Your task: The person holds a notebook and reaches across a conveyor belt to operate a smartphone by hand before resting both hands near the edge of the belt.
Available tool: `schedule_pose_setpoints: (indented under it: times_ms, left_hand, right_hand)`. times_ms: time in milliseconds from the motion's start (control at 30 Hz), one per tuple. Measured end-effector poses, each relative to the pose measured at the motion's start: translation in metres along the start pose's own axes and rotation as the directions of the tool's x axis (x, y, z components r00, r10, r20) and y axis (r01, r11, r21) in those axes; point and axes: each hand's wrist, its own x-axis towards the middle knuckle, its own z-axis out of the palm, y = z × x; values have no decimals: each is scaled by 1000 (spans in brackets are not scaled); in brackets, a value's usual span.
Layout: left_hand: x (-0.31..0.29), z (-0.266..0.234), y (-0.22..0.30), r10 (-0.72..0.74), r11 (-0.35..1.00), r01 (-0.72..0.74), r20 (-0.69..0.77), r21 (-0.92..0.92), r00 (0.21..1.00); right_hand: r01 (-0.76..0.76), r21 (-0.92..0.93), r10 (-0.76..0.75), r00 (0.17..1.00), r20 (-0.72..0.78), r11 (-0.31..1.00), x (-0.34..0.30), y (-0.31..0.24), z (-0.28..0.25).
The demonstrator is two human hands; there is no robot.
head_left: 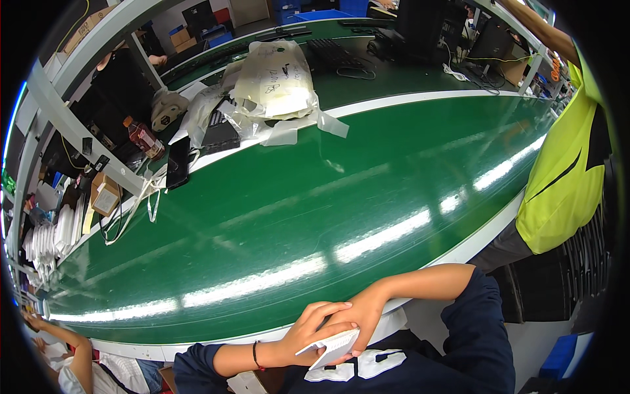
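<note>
My left hand (307,333), with a dark cord bracelet at the wrist, is closed on a small white folded paper (338,344) close to my body. From the other side my right hand (367,314) reaches across and meets it, its fingers curled behind and under the same paper. The two hands overlap, so part of the right fingers is hidden. Both are just at the near white edge of the long green work surface (282,217). No print on the paper can be made out.
Across the green surface lie a large clear plastic bag (275,82), a black phone (178,163) and a drink bottle (144,138). A keyboard (335,52) sits farther back. A person in a yellow-green shirt (564,177) stands at the right; another person's arm (69,341) shows at lower left.
</note>
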Motion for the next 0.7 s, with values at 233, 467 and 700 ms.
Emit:
schedule_pose_setpoints:
  times_ms: [233,467,700]
  left_hand:
    - [-2,0,-3,-3,1000,3,24,2,1000]
    - [-2,0,-4,8,1000,-9,30,25,1000]
    - [4,-2,5,-21,1000,21,-13,-6,1000]
  right_hand:
    - [-80,-66,83,996,41,995,0,-4,-4]
    - [-76,-73,78,996,34,994,-2,2,-3]
    - [-63,-61,66,997,50,996,-1,-2,-3]
